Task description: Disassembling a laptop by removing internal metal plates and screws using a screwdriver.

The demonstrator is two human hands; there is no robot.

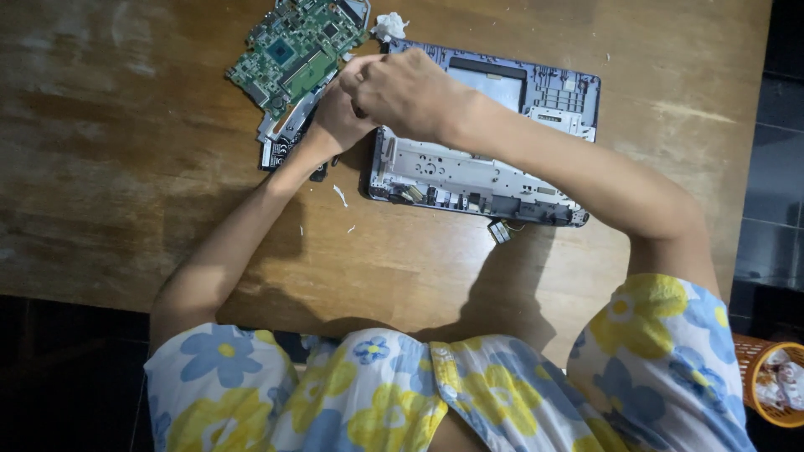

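Head view, looking straight down: one wooden counter (126,167), brown and worn, fills most of the picture. On it lies one opened laptop shell (494,134), blue-grey, its inside facing up with a bare metal plate along the near edge and plastic ribs at the far right corner. One green circuit board (297,50) lies just beside the shell at its far left, tilted, with a dark part and a silver strip under its near end. One small wad of white tissue (389,25) sits at the shell's far left corner, close to the board. Two or three white scraps (340,196) lie on the wood near the shell's near left corner, and one small connector on short wires (500,231) pokes out from the shell's near edge.

Two bare hands meet over the shell's left edge, between board and shell. The right hand (406,92) is curled into a loose fist, its fingers folded down and in; whether they pinch anything cannot be told. The left hand (335,121) lies under and behind it, mostly hidden, its grip unclear.

Dark tiled floor borders the counter at right, where one orange basket (758,368) holds pale crumpled scraps.
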